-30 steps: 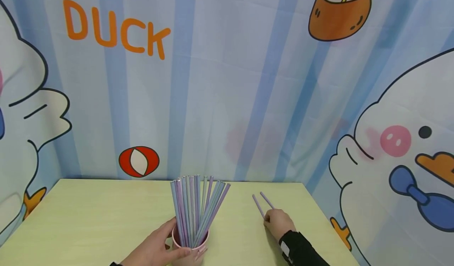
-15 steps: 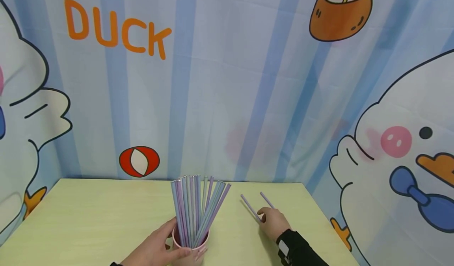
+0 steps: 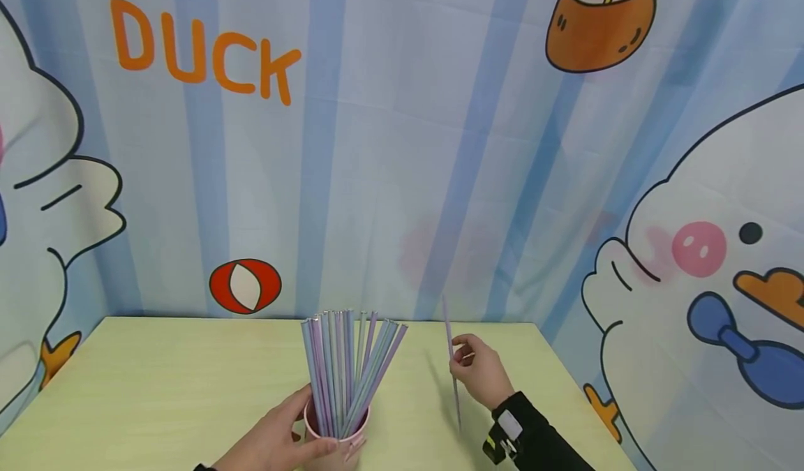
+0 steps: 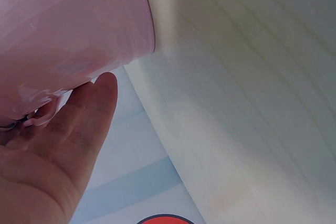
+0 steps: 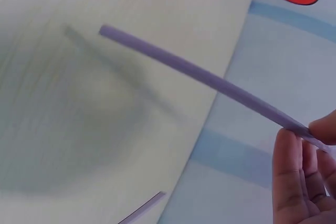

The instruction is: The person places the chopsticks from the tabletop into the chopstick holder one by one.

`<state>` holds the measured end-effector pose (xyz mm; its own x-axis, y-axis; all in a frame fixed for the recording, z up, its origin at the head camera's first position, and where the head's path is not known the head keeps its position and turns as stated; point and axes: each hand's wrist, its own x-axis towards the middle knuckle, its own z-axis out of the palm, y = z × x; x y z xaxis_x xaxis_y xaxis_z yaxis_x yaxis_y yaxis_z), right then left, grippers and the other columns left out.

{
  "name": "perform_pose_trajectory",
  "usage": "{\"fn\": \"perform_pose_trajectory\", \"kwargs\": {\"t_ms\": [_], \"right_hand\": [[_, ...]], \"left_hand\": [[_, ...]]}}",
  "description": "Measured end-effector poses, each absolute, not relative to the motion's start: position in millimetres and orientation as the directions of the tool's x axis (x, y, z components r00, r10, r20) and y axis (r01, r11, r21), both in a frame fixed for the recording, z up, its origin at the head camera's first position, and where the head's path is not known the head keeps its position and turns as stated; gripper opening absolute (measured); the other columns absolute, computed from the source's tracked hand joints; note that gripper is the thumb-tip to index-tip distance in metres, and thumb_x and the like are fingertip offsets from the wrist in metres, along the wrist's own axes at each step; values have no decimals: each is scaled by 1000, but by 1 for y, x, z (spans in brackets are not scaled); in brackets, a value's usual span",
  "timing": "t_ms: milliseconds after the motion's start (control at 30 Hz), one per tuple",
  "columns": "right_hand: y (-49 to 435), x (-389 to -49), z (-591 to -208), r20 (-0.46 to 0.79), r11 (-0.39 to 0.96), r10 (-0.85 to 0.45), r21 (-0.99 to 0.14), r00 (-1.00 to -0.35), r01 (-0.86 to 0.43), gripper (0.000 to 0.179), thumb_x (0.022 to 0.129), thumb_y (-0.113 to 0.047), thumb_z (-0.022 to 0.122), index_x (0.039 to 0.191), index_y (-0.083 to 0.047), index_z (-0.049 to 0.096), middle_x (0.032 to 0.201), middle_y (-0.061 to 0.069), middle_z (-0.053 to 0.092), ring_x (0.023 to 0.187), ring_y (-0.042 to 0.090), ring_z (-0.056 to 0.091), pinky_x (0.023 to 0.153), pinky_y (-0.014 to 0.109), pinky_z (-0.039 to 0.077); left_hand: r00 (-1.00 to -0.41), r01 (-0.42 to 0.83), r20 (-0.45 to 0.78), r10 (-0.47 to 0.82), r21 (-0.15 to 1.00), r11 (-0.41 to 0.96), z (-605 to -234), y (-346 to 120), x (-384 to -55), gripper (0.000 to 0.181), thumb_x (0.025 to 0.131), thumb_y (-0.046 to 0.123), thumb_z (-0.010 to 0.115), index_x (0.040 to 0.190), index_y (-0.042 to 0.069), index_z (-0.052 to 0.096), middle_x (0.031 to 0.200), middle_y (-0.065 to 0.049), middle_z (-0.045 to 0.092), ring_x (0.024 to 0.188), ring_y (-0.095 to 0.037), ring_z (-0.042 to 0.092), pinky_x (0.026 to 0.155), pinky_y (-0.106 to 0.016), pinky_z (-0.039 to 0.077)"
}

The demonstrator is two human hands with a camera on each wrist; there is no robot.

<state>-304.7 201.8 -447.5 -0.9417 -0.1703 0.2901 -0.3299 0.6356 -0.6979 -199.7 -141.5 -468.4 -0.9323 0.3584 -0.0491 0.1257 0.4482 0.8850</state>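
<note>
My left hand [image 3: 273,432] holds a pink cup [image 3: 333,455] at the table's front, thumb on the near side and fingers on the far side. In the left wrist view, fingertips [image 4: 106,85] touch the cup's glossy wall beside its handle [image 4: 50,113]. Many pale blue and purple drinking straws [image 3: 342,380] stand in the cup, some leaning right. Right of it, my right hand [image 3: 485,373] pinches a purple drinking straw [image 5: 189,69] between thumb and fingers, nearly upright above the table. Another purple straw [image 5: 144,207] lies on the table, hidden behind the hand in the head view.
The pale yellow table [image 3: 169,380] ends at a blue striped curtain [image 3: 377,178] printed with ducks. Curtain folds come down along both sides of the table.
My right hand has lifted one purple straw off the table and turned it nearly upright, with the wrist raised. The left hand and the cup have stayed in place.
</note>
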Motion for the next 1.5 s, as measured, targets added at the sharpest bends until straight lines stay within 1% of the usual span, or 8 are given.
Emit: {"fn": "perform_pose_trajectory", "kwargs": {"t_ms": [200,400,533,633,933,1133,1333,1500], "right_hand": [[184,-296,-428,297,506,-140,-798,-945,-326,30,83,-8,60,110,-9,49,87,8,52,75,21,54,61,31,49],[167,-283,-406,311,371,-162,-860,-936,-350,34,83,-7,60,114,-8,46,93,13,51,81,26,55,66,34,50],[153,-264,-381,328,282,-198,-883,-924,-374,35,84,-6,59,115,-4,43,95,17,49,84,29,57,70,35,50],[144,-250,-366,354,229,-215,-888,-910,-399,35,85,-6,58,116,-2,41,97,18,49,84,29,57,72,35,49],[123,-236,-356,397,69,-233,-904,-888,-422,34,86,-3,56,114,-3,38,102,20,46,84,30,55,75,41,48],[113,-233,-359,411,19,-223,-905,-884,-426,33,85,-1,56,111,-2,37,101,22,44,83,33,54,75,42,48],[110,-230,-366,381,38,-231,-916,-895,-400,36,85,-1,56,114,0,34,103,23,44,84,33,54,75,41,48],[106,-227,-371,368,68,-246,-916,-897,-395,39,85,-1,56,115,1,31,103,22,45,85,33,55,74,38,49]], "left_hand": [[-931,142,-37,364,880,452,-468,-143,-201,82,73,54,65,140,26,26,128,-2,43,104,-21,45,76,-35,46],[-929,137,-44,367,881,452,-470,-142,-202,84,73,54,65,140,25,25,126,-1,44,103,-21,46,76,-35,46],[-929,130,-49,368,885,447,-471,-142,-202,85,73,54,65,141,24,23,128,-2,43,105,-21,46,77,-37,46],[-929,126,-52,367,886,446,-471,-142,-202,86,73,54,65,141,24,23,129,-3,43,105,-21,46,77,-37,46],[-929,123,-54,365,888,443,-471,-142,-202,86,73,54,65,141,24,24,126,-2,44,103,-21,46,76,-36,47],[-929,129,-48,366,887,444,-470,-142,-201,85,73,54,65,141,23,24,126,-2,44,104,-21,46,76,-37,46],[-926,141,-37,375,888,437,-470,-142,-201,81,74,52,65,140,24,26,124,-1,45,103,-21,46,75,-37,46],[-929,130,-43,368,892,433,-471,-143,-202,83,74,53,65,141,24,25,127,-2,44,105,-22,45,76,-38,46]]}}
